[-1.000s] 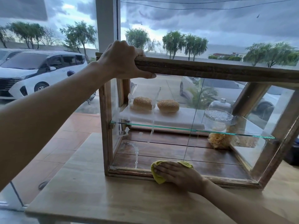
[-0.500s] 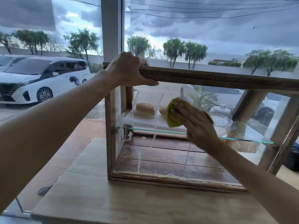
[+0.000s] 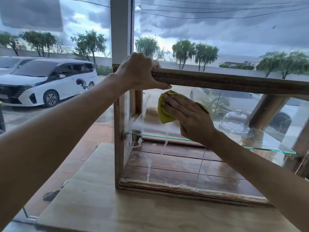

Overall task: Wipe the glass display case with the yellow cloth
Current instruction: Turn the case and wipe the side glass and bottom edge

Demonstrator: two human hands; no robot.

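A wood-framed glass display case (image 3: pixel 217 81) stands on a pale wooden table (image 3: pixel 117 211). My left hand (image 3: pixel 138 72) grips the case's top left corner, fingers curled over the wooden rail. My right hand (image 3: pixel 189 118) presses the yellow cloth (image 3: pixel 164 113) flat against the upper left of the front glass pane, just under the top rail. Streaks of white foam run down the glass at the lower left. Inside, a sesame bun (image 3: pixel 151 113) lies on the glass shelf (image 3: pixel 267 149), partly hidden by the cloth.
A glass dome (image 3: pixel 235 121) sits on the shelf at the right inside the case. Behind the case stand a white window post (image 3: pixel 120 30) and large windows; a white car (image 3: pixel 46 82) is parked outside. The table's left edge drops to a tiled floor.
My right hand has carried the cloth from the bottom rail of the front pane up the glass to just below the top rail. My left hand has kept its grip on the corner.
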